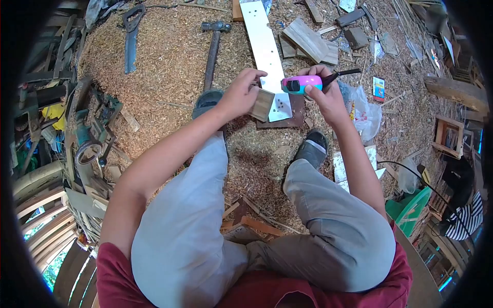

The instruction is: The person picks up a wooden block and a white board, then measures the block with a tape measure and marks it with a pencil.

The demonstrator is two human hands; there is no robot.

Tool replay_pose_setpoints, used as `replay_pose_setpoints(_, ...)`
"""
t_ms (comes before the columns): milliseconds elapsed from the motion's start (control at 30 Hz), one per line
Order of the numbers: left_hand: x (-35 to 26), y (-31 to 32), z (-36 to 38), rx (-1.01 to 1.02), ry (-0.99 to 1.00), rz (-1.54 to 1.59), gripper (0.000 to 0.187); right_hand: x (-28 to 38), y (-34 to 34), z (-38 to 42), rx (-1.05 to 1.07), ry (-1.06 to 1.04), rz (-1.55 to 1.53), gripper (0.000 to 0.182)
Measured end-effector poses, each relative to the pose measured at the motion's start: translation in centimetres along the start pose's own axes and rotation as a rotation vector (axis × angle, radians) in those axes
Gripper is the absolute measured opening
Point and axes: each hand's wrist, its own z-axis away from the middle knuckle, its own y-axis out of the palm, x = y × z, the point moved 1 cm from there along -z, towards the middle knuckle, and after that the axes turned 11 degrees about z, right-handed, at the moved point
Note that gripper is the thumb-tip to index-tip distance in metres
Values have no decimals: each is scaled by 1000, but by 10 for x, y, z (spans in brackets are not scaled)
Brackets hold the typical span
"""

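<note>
My left hand [240, 96] holds a small square wooden block [263, 105], with the index finger and thumb reaching past it. In my right hand [327, 96] is a pink and teal tape measure [308, 82] with a black strap; no drawn-out blade can be made out. Below and between both hands runs a long white board [262, 43] marked with several dark spots or holes. Its near end lies over a dark brown board [295, 114]. The palm side of my left hand is hidden.
Wood shavings cover the ground. A hammer [211, 59] and a handsaw [131, 46] lie ahead on the left. Wood offcuts [308, 41] and another hammer-like tool [354, 18] are ahead on the right. A plastic bag [365, 115] lies beside my right forearm.
</note>
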Motion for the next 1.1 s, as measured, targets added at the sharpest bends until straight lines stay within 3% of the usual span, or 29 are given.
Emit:
replay_pose_setpoints(133,8,-31,27,260,190,-551,79,-7,-2,1,-58,-6,-27,37)
replay_pose_setpoints(167,11,-33,30,290,208,-563,90,-9,-2,1,-80,-14,-32,36)
replay_pose_setpoints(267,25,-24,29,226,262,-700,101,-9,-2,9,-106,67,-104,35)
replay_pose_setpoints(367,26,-23,19,304,218,-696,101,-16,-6,12,-130,63,-119,35)
replay_pose_setpoints(567,-15,-1,0,115,295,-655,84,-29,-31,17,-262,110,-137,34)
replay_pose_setpoints(800,-10,28,-26,194,277,-681,77,-25,-48,23,-335,139,-90,33)
replay_pose_setpoints(900,-20,18,-18,76,349,-587,67,-31,-49,26,-285,142,-45,33)
replay_pose_setpoints(1000,-30,22,-19,89,180,-264,50,-25,-35,26,-173,48,-52,33)
replay_pose_setpoints(1100,-47,41,-27,120,-410,666,40,-21,-16,17,-105,-19,-55,37)
